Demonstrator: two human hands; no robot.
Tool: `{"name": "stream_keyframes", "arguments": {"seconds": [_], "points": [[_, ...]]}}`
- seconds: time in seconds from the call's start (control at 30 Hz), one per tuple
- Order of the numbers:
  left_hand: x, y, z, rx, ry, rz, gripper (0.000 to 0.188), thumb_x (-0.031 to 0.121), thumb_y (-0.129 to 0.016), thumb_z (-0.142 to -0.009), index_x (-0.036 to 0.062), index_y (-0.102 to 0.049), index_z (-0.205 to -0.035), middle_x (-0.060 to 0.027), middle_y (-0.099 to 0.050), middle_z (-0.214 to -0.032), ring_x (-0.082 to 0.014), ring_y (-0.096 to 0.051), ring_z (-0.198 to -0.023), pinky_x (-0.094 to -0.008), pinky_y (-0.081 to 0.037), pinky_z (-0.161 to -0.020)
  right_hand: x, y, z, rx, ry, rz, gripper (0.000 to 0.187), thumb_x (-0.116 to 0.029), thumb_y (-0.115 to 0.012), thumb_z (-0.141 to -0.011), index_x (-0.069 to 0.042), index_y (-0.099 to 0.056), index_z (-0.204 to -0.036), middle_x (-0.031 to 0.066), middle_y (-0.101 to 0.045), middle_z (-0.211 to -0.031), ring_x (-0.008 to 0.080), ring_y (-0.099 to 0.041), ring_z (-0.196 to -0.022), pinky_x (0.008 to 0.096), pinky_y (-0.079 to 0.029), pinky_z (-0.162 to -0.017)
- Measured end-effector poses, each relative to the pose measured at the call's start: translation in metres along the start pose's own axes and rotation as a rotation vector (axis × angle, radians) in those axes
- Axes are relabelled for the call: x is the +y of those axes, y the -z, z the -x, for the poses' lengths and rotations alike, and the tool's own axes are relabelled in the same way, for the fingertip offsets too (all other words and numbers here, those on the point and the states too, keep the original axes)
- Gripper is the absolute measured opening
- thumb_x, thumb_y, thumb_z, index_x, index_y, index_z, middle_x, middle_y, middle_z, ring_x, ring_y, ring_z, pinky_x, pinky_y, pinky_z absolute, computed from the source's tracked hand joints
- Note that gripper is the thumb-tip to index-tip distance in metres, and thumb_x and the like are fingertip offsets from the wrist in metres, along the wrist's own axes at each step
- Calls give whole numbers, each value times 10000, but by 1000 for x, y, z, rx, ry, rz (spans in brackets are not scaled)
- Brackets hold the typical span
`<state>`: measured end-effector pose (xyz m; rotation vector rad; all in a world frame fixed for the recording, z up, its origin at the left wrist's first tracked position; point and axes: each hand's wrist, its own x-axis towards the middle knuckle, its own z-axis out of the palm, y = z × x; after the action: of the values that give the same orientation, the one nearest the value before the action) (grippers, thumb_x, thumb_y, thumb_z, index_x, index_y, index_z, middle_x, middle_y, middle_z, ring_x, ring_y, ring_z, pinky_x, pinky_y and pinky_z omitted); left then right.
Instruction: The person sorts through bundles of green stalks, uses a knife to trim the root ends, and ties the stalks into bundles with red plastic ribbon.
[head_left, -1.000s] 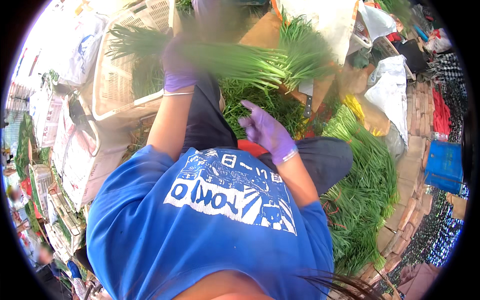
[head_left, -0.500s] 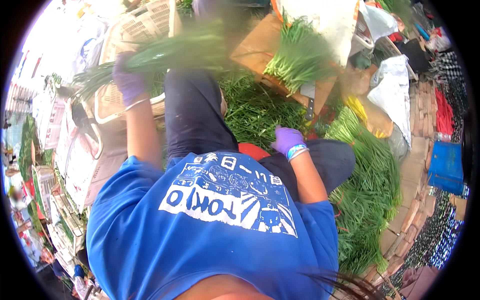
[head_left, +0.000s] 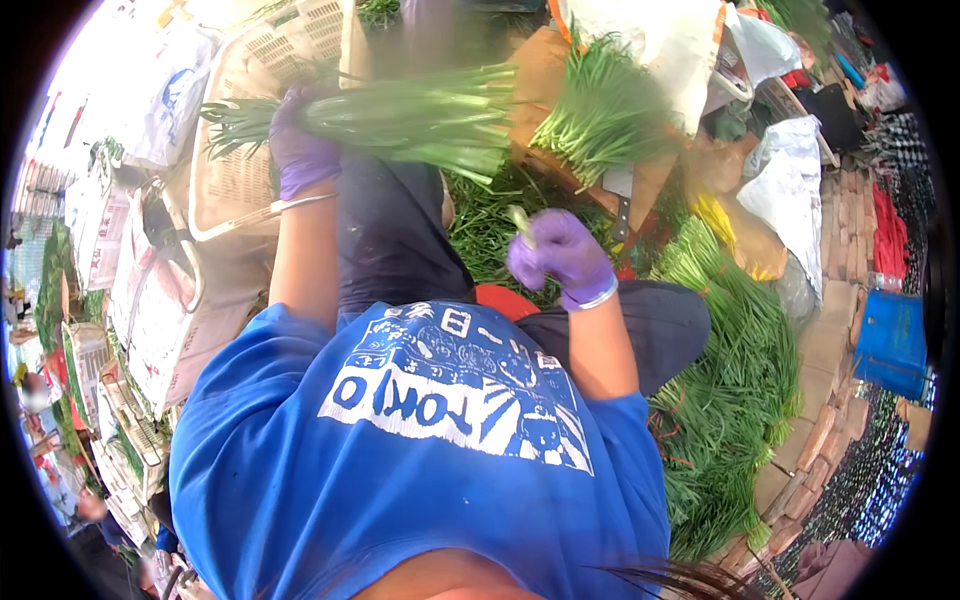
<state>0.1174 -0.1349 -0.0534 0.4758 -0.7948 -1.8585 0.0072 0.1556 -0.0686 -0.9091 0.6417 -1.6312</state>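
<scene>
My left hand [head_left: 305, 150], in a purple glove, is closed around a bunch of long green chives [head_left: 420, 112]. The bunch lies level above my left knee, its pale cut ends to the right and leaf tips to the left. My right hand [head_left: 565, 255], also gloved in purple, pinches a short pale-green piece of stalk [head_left: 520, 224] in front of my right thigh. Under and between the hands is a heap of loose green leaves [head_left: 490, 235]. Another bunch of chives [head_left: 590, 110] rests on a brown board [head_left: 540, 85], beside a knife [head_left: 620, 200] with a dark handle.
A large pile of chives [head_left: 735, 400] lies along my right side, next to a brick edge [head_left: 825, 400]. A cream plastic basket [head_left: 225, 190] stands at the upper left. A blue container [head_left: 893, 340] sits far right. White bags [head_left: 150, 300] are on the left.
My left hand has brought the bunch to the right. My right hand has risen and moved left, and a short stalk piece now shows in its fingers.
</scene>
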Motion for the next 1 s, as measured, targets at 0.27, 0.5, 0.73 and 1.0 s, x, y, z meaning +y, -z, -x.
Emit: {"name": "stream_keyframes", "arguments": {"seconds": [0.27, 0.5, 0.73, 1.0], "points": [[15, 18, 2, -170, -165, -520, 97, 48, -449, -769, -9, -516, -807, -74, -556, -752, -239, -531, -746, -429, -363, -944, 13, 26, 25, 420, -391, 599, 531, -288, -593, -790, 27, -437, -1189, 92, -567, -1028, 120, -579, -717, 233, -456, -583], [0, 18, 4, -262, -193, -676, 125, 77, -489, -770, 5, -551, -851, -77, -588, -821, -247, -539, -858, -390, -390, -860, 0, 14, -45, 223, -233, 138, 318, -239, -564, -811, -1, -565, -1021, 29, -599, -775, 41, -438, -482, 178, -346, -442], [32, 31, -10, -113, -91, -291, 109, 9, -596, -713, 30, -590, -820, -62, -594, -791, -139, -564, -746, -235, -455, -679, -34, 24, 21, 186, -384, 94, 202, -141, -569, -773, 24, -605, -884, -23, -427, -508, 30, -316, -379, 175, -223, -353], [78, 100, -47, 23, -134, -136, 95, 22, -551, -726, 8, -564, -819, -60, -541, -820, -182, -537, -769, -262, -438, -703, 48, 76, 8, 61, -1175, 1497, 590, -361, -599, -685, -71, -474, -1183, 178, -516, -1146, 308, -520, -1028, 380, -397, -896]]}}
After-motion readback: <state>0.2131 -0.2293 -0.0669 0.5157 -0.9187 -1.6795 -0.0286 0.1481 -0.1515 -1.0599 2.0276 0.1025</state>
